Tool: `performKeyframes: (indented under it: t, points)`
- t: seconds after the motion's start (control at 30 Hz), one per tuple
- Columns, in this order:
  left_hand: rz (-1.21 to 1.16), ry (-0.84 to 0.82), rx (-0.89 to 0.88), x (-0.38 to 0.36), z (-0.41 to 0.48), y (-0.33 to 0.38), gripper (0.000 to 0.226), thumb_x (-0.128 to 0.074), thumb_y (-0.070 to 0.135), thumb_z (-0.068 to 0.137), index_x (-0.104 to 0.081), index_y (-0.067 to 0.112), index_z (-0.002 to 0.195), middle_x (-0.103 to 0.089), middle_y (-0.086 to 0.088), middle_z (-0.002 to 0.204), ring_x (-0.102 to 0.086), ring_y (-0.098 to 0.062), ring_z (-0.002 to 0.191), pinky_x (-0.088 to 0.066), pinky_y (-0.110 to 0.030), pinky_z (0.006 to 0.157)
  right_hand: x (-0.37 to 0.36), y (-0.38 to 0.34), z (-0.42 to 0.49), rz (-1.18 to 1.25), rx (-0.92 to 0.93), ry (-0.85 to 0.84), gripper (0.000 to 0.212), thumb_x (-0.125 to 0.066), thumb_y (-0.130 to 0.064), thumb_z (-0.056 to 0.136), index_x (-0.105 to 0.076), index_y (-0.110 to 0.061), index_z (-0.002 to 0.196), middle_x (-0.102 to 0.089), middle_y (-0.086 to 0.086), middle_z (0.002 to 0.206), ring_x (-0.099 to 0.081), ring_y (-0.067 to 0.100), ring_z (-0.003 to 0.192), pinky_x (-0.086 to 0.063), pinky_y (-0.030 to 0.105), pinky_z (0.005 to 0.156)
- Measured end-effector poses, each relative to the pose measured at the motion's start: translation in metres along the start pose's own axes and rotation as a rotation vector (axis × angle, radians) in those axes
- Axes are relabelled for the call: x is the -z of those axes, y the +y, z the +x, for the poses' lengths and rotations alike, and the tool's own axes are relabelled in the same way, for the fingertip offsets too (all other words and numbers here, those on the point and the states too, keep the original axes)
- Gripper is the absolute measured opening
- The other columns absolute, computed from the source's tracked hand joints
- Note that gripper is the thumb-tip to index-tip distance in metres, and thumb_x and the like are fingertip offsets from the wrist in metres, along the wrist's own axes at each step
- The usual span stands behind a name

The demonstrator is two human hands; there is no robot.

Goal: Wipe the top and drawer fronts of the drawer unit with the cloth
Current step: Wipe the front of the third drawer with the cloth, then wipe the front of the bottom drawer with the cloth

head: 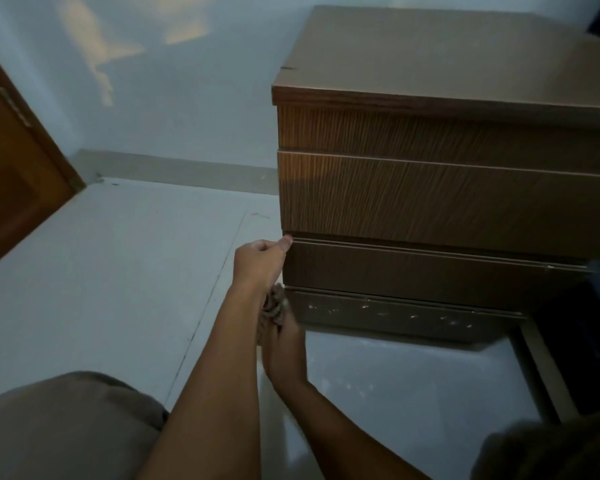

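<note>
Right hand (284, 344) closed around bunched cloth (272, 306), low at left front corner of drawer unit (447, 188), level with seam between third drawer front (430, 268) and bottom panel (395, 315). Cloth mostly hidden behind left forearm; only a brown wad visible, touching or just beside the unit's edge, can't tell which. Left hand (258, 259) crossed over the right wrist, fingers curled shut, thumb tip pressed at left end of gap above third drawer front; nothing visibly held. Third drawer front darker than the two grained fronts above. Bottom panel speckled with pale spots. Unit top (447, 57) bare, small notch at its left edge. Unit set against pale wall (174, 109), on light floor (118, 271). Wooden door (18, 174) at far left. Knees at bottom corners of frame.
</note>
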State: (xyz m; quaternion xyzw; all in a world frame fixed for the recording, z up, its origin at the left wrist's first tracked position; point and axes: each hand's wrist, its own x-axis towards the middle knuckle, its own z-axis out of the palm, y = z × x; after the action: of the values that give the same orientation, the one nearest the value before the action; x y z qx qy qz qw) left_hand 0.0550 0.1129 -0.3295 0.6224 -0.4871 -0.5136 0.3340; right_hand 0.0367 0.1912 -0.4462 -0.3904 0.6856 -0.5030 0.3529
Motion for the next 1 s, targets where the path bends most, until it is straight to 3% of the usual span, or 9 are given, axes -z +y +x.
performKeyframes:
  t: [0.13, 0.23, 0.3, 0.47, 0.57, 0.67, 0.77, 0.93, 1.0]
  points:
    - [-0.060, -0.004, 0.014, 0.001, 0.005, -0.002, 0.024, -0.066, 0.036, 0.089, -0.067, 0.015, 0.078, -0.071, -0.002, 0.094, -0.066, -0.018, 0.098, -0.042, -0.029, 0.081, 0.001, 0.012, -0.005, 0.255, -0.290, 0.333, 0.017, -0.048, -0.018, 0.100, -0.060, -0.018, 0.113, -0.067, -0.002, 0.102, -0.066, 0.014, 0.097, -0.048, 0.009, 0.066]
    - [-0.074, -0.001, 0.016, -0.001, 0.005, -0.003, 0.021, -0.064, 0.035, 0.090, -0.065, 0.016, 0.080, -0.071, -0.005, 0.101, -0.066, -0.018, 0.099, -0.040, -0.028, 0.081, 0.005, -0.004, 0.003, 0.420, -0.355, 0.523, 0.032, -0.048, -0.016, 0.101, -0.056, -0.007, 0.130, -0.065, 0.010, 0.120, -0.063, 0.023, 0.107, -0.051, 0.023, 0.080]
    - [-0.070, 0.006, 0.010, -0.002, 0.005, -0.004, 0.020, -0.064, 0.034, 0.091, -0.064, 0.018, 0.080, -0.071, -0.005, 0.101, -0.066, -0.018, 0.099, -0.039, -0.027, 0.079, 0.004, -0.017, 0.015, 0.488, -0.329, 0.549, 0.037, -0.047, -0.015, 0.101, -0.052, -0.006, 0.136, -0.061, 0.011, 0.129, -0.059, 0.025, 0.118, -0.046, 0.024, 0.089]
    - [-0.077, 0.017, 0.003, -0.004, 0.008, -0.006, 0.022, -0.064, 0.036, 0.090, -0.066, 0.015, 0.082, -0.072, -0.006, 0.101, -0.066, -0.019, 0.101, -0.040, -0.029, 0.080, -0.006, -0.030, 0.034, 0.342, -0.269, 0.379, 0.028, -0.048, -0.014, 0.100, -0.059, -0.005, 0.124, -0.067, 0.011, 0.118, -0.063, 0.024, 0.112, -0.046, 0.024, 0.086]
    - [-0.075, 0.027, 0.003, -0.004, 0.007, -0.006, 0.023, -0.063, 0.037, 0.091, -0.066, 0.016, 0.083, -0.070, -0.004, 0.098, -0.065, -0.017, 0.093, -0.041, -0.024, 0.068, -0.007, -0.019, 0.029, 0.227, -0.229, 0.094, 0.022, -0.050, -0.013, 0.099, -0.064, -0.009, 0.114, -0.070, 0.009, 0.106, -0.066, 0.021, 0.099, -0.051, 0.029, 0.082]
    - [-0.091, 0.033, 0.003, -0.005, 0.009, -0.010, 0.025, -0.064, 0.040, 0.089, -0.067, 0.016, 0.083, -0.072, -0.006, 0.098, -0.066, -0.019, 0.093, -0.042, -0.026, 0.067, 0.007, -0.007, 0.025, 0.196, -0.172, -0.128, 0.018, -0.048, -0.011, 0.098, -0.065, -0.015, 0.102, -0.071, 0.001, 0.095, -0.067, 0.013, 0.085, -0.053, 0.021, 0.070]
    - [-0.170, 0.087, -0.006, -0.010, 0.011, -0.019, 0.032, -0.061, 0.044, 0.089, -0.069, 0.014, 0.082, -0.073, -0.008, 0.098, -0.068, -0.021, 0.096, -0.040, -0.024, 0.064, 0.036, 0.003, 0.027, 0.227, -0.300, -0.175, 0.021, -0.047, -0.015, 0.098, -0.067, -0.014, 0.105, -0.072, -0.002, 0.091, -0.069, 0.012, 0.083, -0.054, 0.018, 0.064]
    - [-0.278, 0.268, 0.081, -0.033, 0.007, -0.047, 0.029, -0.047, 0.032, 0.097, -0.060, 0.020, 0.075, -0.065, -0.003, 0.082, -0.059, -0.014, 0.077, -0.041, -0.024, 0.061, 0.093, 0.034, 0.034, 0.428, -0.588, -0.141, 0.031, -0.058, -0.015, 0.088, -0.065, -0.001, 0.115, -0.073, 0.017, 0.108, -0.069, 0.033, 0.102, -0.052, 0.048, 0.096]
    - [-0.211, 0.292, 0.124, -0.043, 0.009, -0.064, 0.026, -0.046, 0.027, 0.095, -0.064, 0.014, 0.082, -0.067, -0.011, 0.090, -0.056, -0.019, 0.078, -0.044, -0.027, 0.066, 0.113, 0.043, 0.033, 0.593, -0.624, -0.126, 0.035, -0.057, -0.011, 0.088, -0.062, 0.002, 0.120, -0.070, 0.021, 0.114, -0.066, 0.036, 0.108, -0.049, 0.051, 0.100]
